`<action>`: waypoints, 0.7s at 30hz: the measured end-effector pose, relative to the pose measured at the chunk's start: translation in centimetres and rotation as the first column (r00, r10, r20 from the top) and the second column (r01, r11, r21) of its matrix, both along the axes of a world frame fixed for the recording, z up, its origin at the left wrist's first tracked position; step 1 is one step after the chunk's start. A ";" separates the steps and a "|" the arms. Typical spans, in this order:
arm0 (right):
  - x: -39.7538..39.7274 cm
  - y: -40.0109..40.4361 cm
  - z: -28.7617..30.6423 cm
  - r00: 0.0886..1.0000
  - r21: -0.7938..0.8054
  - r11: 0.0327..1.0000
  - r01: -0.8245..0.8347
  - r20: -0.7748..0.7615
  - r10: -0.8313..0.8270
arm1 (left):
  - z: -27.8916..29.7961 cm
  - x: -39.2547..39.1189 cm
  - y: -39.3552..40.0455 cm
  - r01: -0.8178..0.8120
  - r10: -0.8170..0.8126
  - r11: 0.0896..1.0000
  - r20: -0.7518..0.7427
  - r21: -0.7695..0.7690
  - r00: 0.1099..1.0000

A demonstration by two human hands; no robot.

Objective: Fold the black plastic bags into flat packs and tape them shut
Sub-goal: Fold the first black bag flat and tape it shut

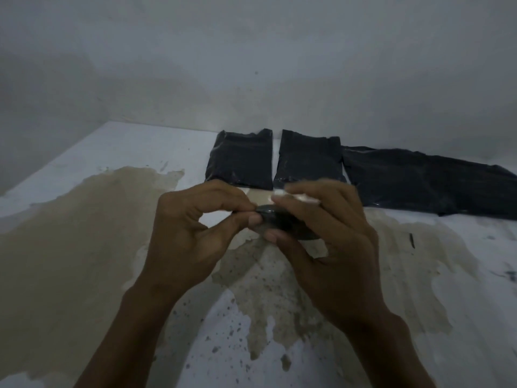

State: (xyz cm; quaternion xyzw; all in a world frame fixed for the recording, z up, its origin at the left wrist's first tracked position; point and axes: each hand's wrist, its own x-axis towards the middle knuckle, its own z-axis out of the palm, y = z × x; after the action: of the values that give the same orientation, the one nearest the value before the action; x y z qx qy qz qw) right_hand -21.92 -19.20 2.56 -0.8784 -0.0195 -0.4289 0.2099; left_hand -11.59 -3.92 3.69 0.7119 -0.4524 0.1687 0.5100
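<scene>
Head view shows the taping step: the right hand point(321, 228) grips a dark tape roll point(282, 222) while the left hand point(190, 228) pinches its free end. Two folded packs point(240, 161) and one unfolded black bag point(419, 183) lie on the table point(112, 152) behind. Next, I think, a strip must be pulled and torn off. No container is visible.

You had open table point(84, 247) at the left, while three black bags point(307, 161) blocked the far edge by the wall point(251, 65).
</scene>
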 end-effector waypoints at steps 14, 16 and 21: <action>-0.5 -2.1 0.0 0.938 0.900 0.384 0.208 -0.295 0.184 | -1.7 0.9 -1.7 -0.451 -0.247 0.815 -0.922 -0.363 0.297; -0.5 -2.3 -0.4 0.946 0.953 0.277 0.122 -0.195 0.257 | -1.9 0.7 -2.0 -0.421 -0.262 0.831 -0.924 -0.363 0.278; -0.5 -2.6 -1.1 0.971 0.966 0.249 0.070 -0.123 0.206 | -1.9 0.3 -2.4 -0.344 -0.239 0.883 -0.936 -0.320 0.258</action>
State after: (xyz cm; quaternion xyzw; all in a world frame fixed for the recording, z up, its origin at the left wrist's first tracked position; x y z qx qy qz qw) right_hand -22.40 -21.84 1.41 -0.6065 0.2322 -0.2391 0.7219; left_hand -11.32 -6.33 1.82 0.5344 0.0333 -0.1791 0.8254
